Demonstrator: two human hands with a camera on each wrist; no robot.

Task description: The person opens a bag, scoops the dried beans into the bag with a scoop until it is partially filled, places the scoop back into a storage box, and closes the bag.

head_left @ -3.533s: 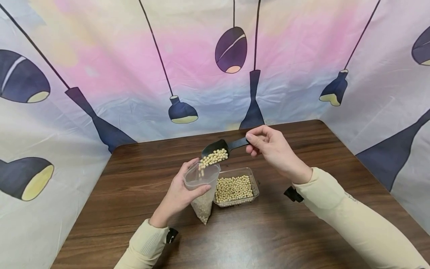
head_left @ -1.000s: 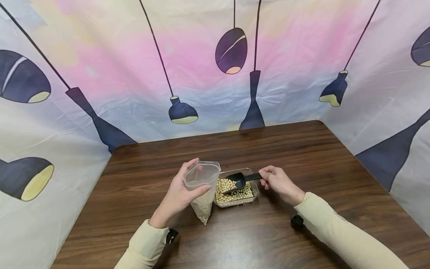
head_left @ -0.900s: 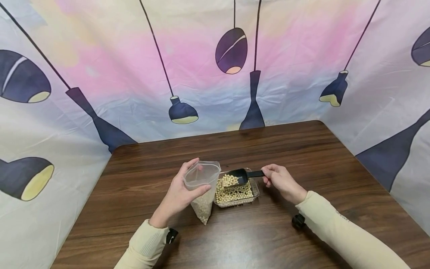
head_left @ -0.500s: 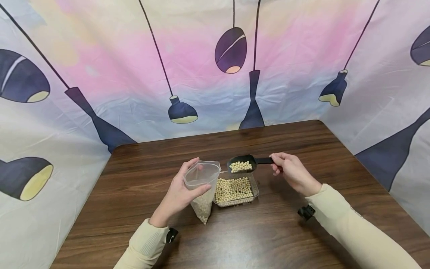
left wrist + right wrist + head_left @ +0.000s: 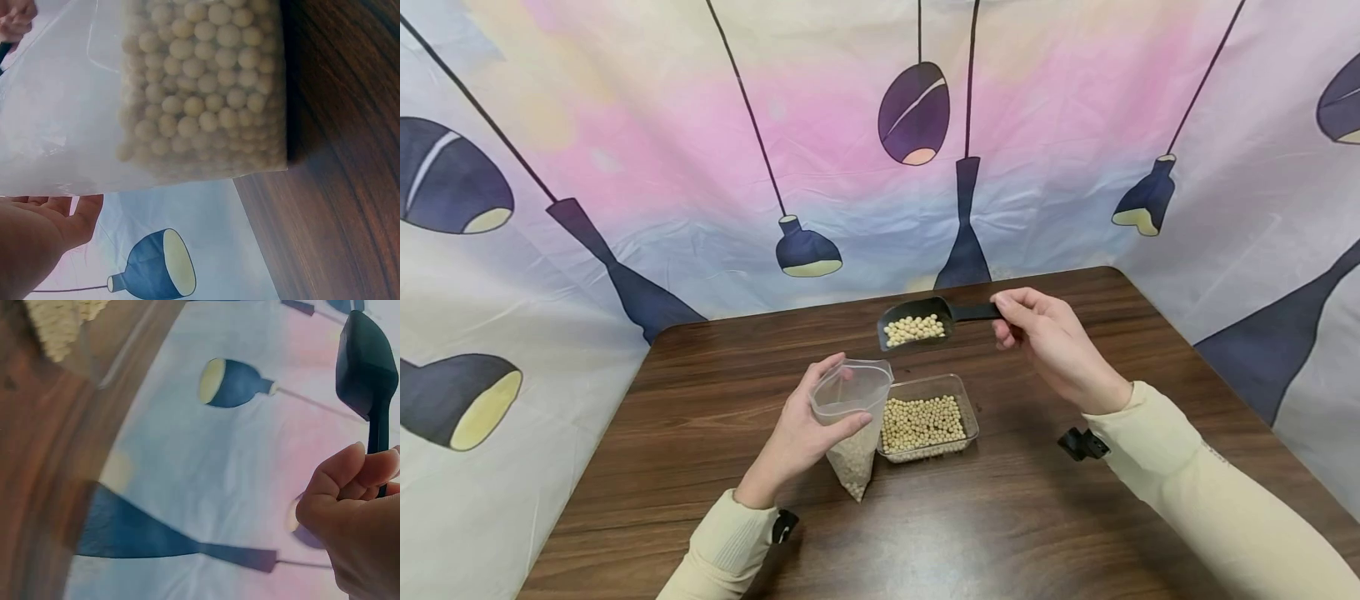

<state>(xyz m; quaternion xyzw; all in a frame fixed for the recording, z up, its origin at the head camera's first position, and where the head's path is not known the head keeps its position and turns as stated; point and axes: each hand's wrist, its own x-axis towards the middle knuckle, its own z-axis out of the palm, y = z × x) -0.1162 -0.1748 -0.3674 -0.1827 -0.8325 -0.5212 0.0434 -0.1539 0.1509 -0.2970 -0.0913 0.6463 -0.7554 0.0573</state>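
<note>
My left hand (image 5: 797, 433) holds a clear plastic bag (image 5: 852, 454) near its open mouth, fingers on the far side and thumb on the near rim. Pale soybeans (image 5: 200, 81) fill the bag's lower part, which stands on the table. Between thumb and fingers, my right hand (image 5: 1056, 346) pinches the handle of a black scoop (image 5: 976, 312). In its bowl lie several soybeans (image 5: 916, 330); the scoop is in the air, above and to the right of the bag's mouth. The right wrist view shows only the underside of the scoop (image 5: 367, 362).
Right beside the bag stands a clear rectangular container (image 5: 972, 421) with a layer of soybeans. Both are on a dark wooden table (image 5: 955, 533). A cloth backdrop (image 5: 842, 150) printed with lamps hangs behind the table's far edge.
Earlier, soybeans poured from the scoop into the bag; later the scoop dipped into the container. Since then my right hand has raised the loaded scoop up and leftward. The left hand stays put.
</note>
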